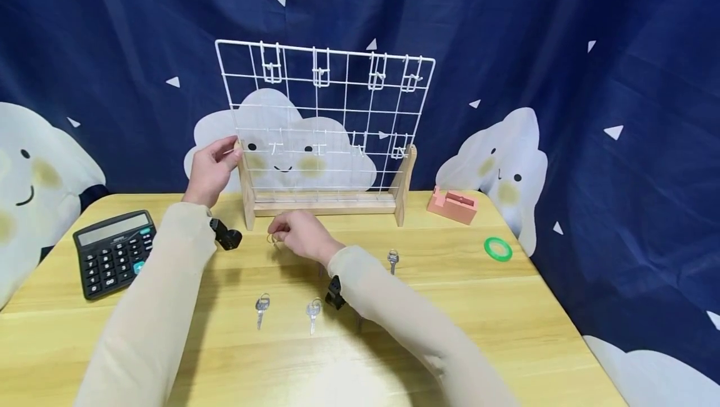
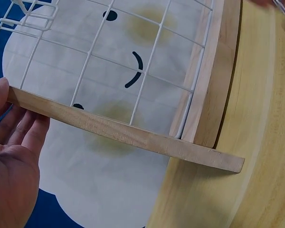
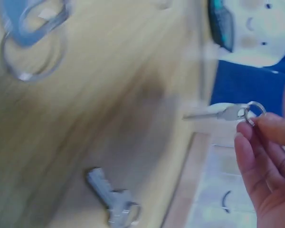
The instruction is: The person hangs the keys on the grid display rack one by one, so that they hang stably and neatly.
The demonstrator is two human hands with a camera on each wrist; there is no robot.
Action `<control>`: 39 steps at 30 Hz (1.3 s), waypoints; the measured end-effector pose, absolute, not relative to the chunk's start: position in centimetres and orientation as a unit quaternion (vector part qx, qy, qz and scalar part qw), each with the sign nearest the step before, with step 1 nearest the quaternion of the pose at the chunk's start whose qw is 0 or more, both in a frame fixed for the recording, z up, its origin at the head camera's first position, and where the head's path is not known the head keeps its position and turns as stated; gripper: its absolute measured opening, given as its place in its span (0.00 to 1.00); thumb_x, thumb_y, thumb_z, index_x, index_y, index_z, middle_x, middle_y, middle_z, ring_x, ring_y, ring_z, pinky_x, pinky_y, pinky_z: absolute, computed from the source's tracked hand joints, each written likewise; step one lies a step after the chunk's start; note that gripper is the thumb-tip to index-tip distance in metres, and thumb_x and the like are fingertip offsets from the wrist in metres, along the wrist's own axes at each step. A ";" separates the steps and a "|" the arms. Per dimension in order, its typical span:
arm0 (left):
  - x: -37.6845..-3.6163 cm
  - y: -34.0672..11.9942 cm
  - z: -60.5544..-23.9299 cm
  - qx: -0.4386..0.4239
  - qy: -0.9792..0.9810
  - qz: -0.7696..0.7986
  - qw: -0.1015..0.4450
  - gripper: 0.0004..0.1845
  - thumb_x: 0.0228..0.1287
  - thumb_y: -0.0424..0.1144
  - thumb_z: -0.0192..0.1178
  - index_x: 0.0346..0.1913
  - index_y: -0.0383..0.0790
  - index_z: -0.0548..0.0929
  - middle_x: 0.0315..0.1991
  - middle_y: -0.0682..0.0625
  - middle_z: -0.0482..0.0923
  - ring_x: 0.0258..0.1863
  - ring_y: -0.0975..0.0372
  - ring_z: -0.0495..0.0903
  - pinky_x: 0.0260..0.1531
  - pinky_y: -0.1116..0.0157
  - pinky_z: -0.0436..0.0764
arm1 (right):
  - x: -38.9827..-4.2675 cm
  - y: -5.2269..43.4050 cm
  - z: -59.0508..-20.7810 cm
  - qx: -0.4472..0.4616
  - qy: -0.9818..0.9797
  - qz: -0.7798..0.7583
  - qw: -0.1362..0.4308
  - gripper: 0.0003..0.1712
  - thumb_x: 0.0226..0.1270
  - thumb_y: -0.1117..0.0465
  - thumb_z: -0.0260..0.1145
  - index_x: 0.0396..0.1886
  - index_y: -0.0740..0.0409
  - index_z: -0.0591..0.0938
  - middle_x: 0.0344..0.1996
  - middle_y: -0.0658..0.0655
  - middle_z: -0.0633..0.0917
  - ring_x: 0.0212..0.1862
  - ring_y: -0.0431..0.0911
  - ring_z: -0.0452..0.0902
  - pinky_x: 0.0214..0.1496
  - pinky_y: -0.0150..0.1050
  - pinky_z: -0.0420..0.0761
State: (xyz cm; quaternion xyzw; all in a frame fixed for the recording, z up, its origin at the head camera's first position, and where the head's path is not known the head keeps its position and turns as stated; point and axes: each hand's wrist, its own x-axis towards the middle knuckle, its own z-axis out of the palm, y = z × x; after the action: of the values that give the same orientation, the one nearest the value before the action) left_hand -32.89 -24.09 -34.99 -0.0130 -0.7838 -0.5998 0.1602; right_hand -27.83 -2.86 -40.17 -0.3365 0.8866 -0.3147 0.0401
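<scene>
My left hand (image 1: 209, 172) grips the top of the left wooden side post (image 2: 123, 130) of a white wire grid rack (image 1: 349, 52), thumb on one side and fingers on the other. In front of the rack's wooden base (image 1: 326, 208), my right hand (image 1: 304, 235) pinches a small metal ring between thumb and fingers. From that ring hangs a silver key (image 3: 230, 113), plain in the right wrist view, held above the table. White hooks (image 1: 272, 72) hang in two rows on the grid, with no keys on them.
Silver keys with rings lie on the table, one at left (image 1: 262, 304), one in the middle (image 1: 313, 310), one at right (image 1: 393, 258); others are partly behind the right sleeve. A calculator (image 1: 115, 251) lies left; a pink tape dispenser (image 1: 453, 206) and green ring (image 1: 488, 244) are right.
</scene>
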 end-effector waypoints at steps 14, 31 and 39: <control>-32.8 -24.0 -35.2 0.002 -0.785 -0.596 0.169 0.24 0.75 0.38 0.55 0.69 0.36 0.71 0.65 0.40 0.70 0.62 0.55 0.71 0.62 0.63 0.73 | -28.2 -0.7 -30.7 -0.323 0.863 -0.388 -0.024 0.06 0.67 0.70 0.67 0.40 0.60 0.88 0.38 0.51 0.86 0.36 0.36 0.80 0.37 0.24 0.79; -32.9 -23.9 -35.3 0.010 -0.782 -0.600 0.169 0.24 0.74 0.39 0.56 0.69 0.35 0.72 0.65 0.40 0.71 0.61 0.56 0.72 0.61 0.63 0.73 | -29.2 -0.2 -24.9 -0.311 0.856 -0.412 -0.028 0.06 0.70 0.69 0.64 0.41 0.62 0.87 0.38 0.52 0.86 0.38 0.42 0.82 0.39 0.27 0.81; -33.1 -23.9 -35.3 0.011 -0.782 -0.601 0.168 0.24 0.74 0.38 0.56 0.69 0.34 0.71 0.65 0.39 0.71 0.61 0.56 0.72 0.62 0.63 0.73 | -29.2 -0.7 -23.2 -0.295 0.848 -0.432 -0.083 0.04 0.68 0.66 0.67 0.39 0.58 0.87 0.33 0.47 0.86 0.32 0.38 0.81 0.35 0.27 0.81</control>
State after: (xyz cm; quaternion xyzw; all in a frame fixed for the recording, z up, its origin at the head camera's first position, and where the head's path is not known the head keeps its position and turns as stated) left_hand -33.08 -23.90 -35.34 0.0115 -0.7816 -0.6005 0.1681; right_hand -29.16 -0.73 -23.19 -0.2953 0.8483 -0.4317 -0.0829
